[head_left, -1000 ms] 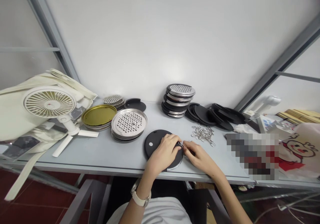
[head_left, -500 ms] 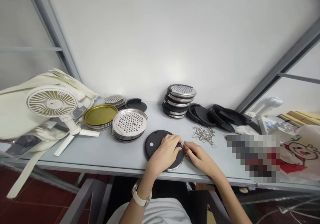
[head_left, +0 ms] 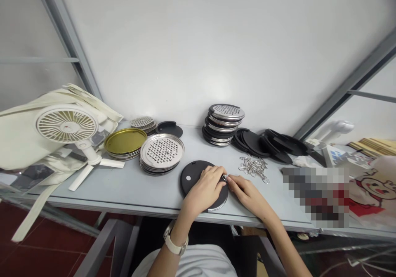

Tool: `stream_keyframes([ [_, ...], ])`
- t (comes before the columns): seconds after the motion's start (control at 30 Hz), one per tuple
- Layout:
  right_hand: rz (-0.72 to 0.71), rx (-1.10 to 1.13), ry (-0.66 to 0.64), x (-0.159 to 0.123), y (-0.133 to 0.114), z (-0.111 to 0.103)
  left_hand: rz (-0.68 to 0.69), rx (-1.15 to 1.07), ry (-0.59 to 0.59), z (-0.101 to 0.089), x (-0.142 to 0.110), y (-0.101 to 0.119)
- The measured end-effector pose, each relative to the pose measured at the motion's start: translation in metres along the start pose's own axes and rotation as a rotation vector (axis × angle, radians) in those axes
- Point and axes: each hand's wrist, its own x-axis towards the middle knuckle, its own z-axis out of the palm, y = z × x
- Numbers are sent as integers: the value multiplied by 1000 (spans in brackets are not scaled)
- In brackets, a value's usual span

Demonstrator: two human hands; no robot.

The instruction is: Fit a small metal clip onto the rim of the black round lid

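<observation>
Black and round, the disc (head_left: 193, 174) lies flat near the front edge of the grey tabletop (head_left: 148, 192), about midway along it, with a pale round spot on its left part and a silvery rim showing at its front right. The left hand (head_left: 208, 188) rests over the disc with fingers bent, pressing or steadying its right part; a white watch (head_left: 175, 245) encircles the wrist. The right hand (head_left: 246, 191) pinches a small metal piece (head_left: 224, 178) at the disc's right edge, its thumb and forefinger nearly closed; the fingertips partly hide the metal. Behind the right hand lies a loose heap of wire clips (head_left: 253, 167). Toward the rear edge stand a stack of black-and-silver discs (head_left: 225, 124) and, to its right, overlapping black discs (head_left: 255, 143). Left of the held disc are a stack of perforated silver plates (head_left: 162, 151) and a stack topped by a gold lid (head_left: 125, 141). Near the left end stands a white fan (head_left: 67, 126); a printed bag (head_left: 373, 186) occupies the right end.
</observation>
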Motion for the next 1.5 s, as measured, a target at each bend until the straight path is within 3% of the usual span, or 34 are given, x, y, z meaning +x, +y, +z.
stream_keyframes([
  [0.67,-37,-52,3,-1,1,-1,2,104,-53,-1,0,3],
  [1.5,-48,-64,-23,-2,4,-1,3,80,-51,-1,1,3],
])
